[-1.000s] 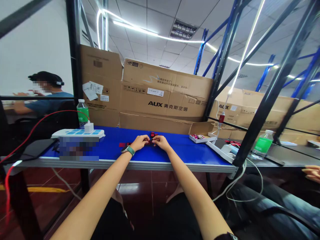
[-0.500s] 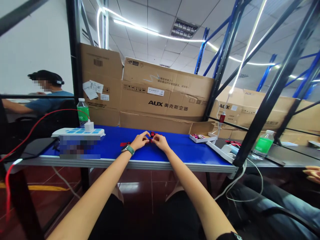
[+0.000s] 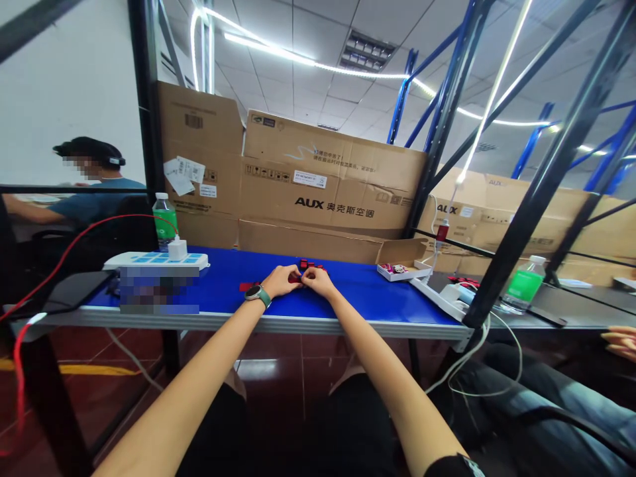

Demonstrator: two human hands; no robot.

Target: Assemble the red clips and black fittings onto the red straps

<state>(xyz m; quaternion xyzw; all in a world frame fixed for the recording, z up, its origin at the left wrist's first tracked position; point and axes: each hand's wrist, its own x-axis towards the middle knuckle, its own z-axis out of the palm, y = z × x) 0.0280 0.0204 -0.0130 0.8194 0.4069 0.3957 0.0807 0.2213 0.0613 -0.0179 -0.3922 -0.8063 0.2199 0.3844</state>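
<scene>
My left hand and my right hand meet over the blue table, fingers curled together around a small red piece pinched between them. More small red pieces lie just beyond my fingers, and another red piece lies left of my left wrist, which wears a green-strapped watch. What exactly the red piece is cannot be made out at this distance.
A white power strip with a charger and a green-labelled bottle stand at the table's left. A small open carton sits right. Cardboard boxes wall the back. Black rack posts rise right. Another person sits far left.
Both hands have stayed together over the same spot, with only slight finger movement. The view has tilted a little.
</scene>
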